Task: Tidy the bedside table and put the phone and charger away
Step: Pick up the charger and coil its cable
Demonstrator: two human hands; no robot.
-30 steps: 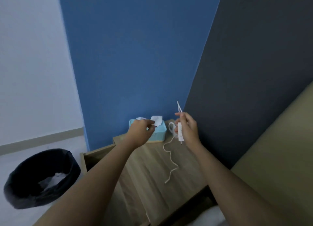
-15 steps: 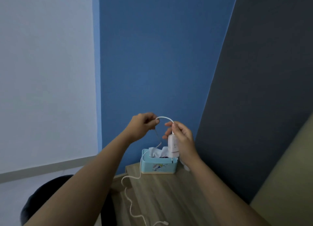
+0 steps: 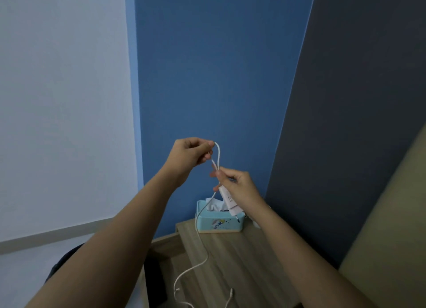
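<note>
My right hand (image 3: 235, 187) grips a white charger plug (image 3: 230, 202) above the wooden bedside table (image 3: 242, 266). Its white cable (image 3: 202, 245) loops up from that hand to my left hand (image 3: 189, 156), which pinches the top of the loop. The rest of the cable hangs down in front of the tissue box and trails over the table top, its end lying near the front. No phone is in view.
A light blue tissue box (image 3: 219, 222) with white tissue sticking out stands at the table's back edge against the blue wall. A dark bin (image 3: 62, 264) shows partly behind my left forearm. A tan bed surface (image 3: 391, 227) lies to the right.
Both hands have risen with the charger. The cable loop between them went from a wide arc to a tall narrow one as my left hand lifted above the right. The view tilted upward.
</note>
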